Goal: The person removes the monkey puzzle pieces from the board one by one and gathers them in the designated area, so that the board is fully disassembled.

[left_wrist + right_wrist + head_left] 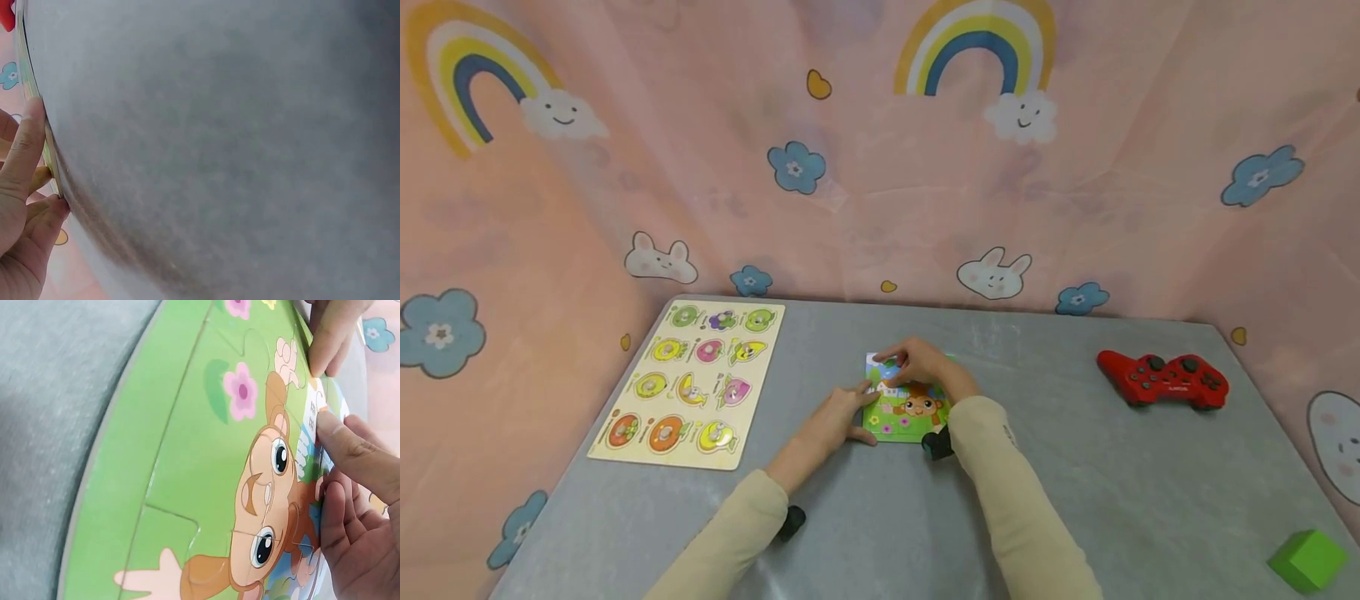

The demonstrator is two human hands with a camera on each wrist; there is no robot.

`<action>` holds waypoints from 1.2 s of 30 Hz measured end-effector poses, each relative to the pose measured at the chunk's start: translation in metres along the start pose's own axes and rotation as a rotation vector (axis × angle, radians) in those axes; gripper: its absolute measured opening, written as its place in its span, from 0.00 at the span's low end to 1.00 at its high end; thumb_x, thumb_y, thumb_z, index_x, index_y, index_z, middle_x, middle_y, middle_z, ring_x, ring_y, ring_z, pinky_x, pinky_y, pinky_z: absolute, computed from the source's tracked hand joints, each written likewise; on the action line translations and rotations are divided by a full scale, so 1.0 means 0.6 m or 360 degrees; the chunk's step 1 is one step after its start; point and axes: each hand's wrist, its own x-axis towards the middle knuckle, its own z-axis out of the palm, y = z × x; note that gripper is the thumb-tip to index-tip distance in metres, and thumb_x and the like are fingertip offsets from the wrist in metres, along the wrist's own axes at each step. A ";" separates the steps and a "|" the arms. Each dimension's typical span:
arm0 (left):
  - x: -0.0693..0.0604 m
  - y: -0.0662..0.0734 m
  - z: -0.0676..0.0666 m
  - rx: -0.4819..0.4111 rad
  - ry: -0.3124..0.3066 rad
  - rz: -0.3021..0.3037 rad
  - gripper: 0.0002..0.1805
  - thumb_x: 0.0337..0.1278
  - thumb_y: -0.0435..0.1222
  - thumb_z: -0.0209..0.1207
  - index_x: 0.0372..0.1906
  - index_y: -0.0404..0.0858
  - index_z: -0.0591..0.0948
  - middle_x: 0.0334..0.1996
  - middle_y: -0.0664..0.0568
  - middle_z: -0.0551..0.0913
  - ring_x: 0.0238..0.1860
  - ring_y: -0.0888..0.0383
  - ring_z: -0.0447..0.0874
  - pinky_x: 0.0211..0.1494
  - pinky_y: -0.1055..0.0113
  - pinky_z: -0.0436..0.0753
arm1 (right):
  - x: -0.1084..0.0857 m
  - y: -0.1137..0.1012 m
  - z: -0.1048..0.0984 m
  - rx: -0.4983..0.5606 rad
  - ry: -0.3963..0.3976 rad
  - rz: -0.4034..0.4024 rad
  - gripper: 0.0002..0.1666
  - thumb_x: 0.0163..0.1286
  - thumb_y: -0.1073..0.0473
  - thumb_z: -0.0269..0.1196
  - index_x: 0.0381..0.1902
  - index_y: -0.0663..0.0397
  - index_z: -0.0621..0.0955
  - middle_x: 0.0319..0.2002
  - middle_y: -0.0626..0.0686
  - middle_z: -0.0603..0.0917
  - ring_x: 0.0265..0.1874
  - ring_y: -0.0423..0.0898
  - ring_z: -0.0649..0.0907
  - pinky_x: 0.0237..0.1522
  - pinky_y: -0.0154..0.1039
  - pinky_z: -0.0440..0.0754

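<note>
A small jigsaw puzzle (901,427) with a cartoon monkey, flowers and a house lies on the grey table. My left hand (838,417) is at its left side, fingers on the border and thumb by the lower left corner. In the left wrist view, the left hand (25,181) touches the board's thin edge. Over the puzzle's upper left part is my right hand (917,364), index finger and thumb bent down onto it. The right wrist view shows the right thumb (334,428) on the picture beside the house. Whether a loose piece sits between these fingers is hidden.
A cream peg board (696,425) with several fruit and vegetable pieces lies at the left. A red game controller (1165,381) rests at the right, and a green block (1307,561) near the front right corner. Behind the table hangs a pink patterned cloth (880,192).
</note>
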 end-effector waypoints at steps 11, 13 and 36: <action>0.000 0.007 -0.001 0.0014 0.0013 0.0007 0.39 0.34 0.39 0.75 0.57 0.27 0.77 0.61 0.31 0.71 0.59 0.38 0.74 0.56 0.55 0.78 | -0.001 -0.014 0.000 -0.0092 -0.0002 0.0044 0.28 0.59 0.64 0.69 0.59 0.55 0.80 0.32 0.56 0.77 0.28 0.44 0.68 0.32 0.33 0.68; 0.001 0.007 0.000 0.0033 0.0016 0.0012 0.39 0.33 0.39 0.75 0.57 0.27 0.77 0.61 0.31 0.72 0.58 0.38 0.74 0.55 0.55 0.78 | -0.003 -0.013 0.002 -0.0077 0.0028 0.0037 0.28 0.58 0.65 0.70 0.58 0.55 0.80 0.39 0.59 0.80 0.31 0.46 0.72 0.36 0.35 0.73; 0.002 0.008 -0.002 0.0027 -0.0009 -0.0044 0.40 0.33 0.40 0.74 0.58 0.28 0.77 0.63 0.32 0.70 0.60 0.37 0.73 0.57 0.55 0.77 | -0.025 0.019 0.032 0.0167 0.0415 -0.0287 0.23 0.58 0.71 0.68 0.52 0.71 0.80 0.53 0.65 0.77 0.48 0.60 0.81 0.50 0.44 0.81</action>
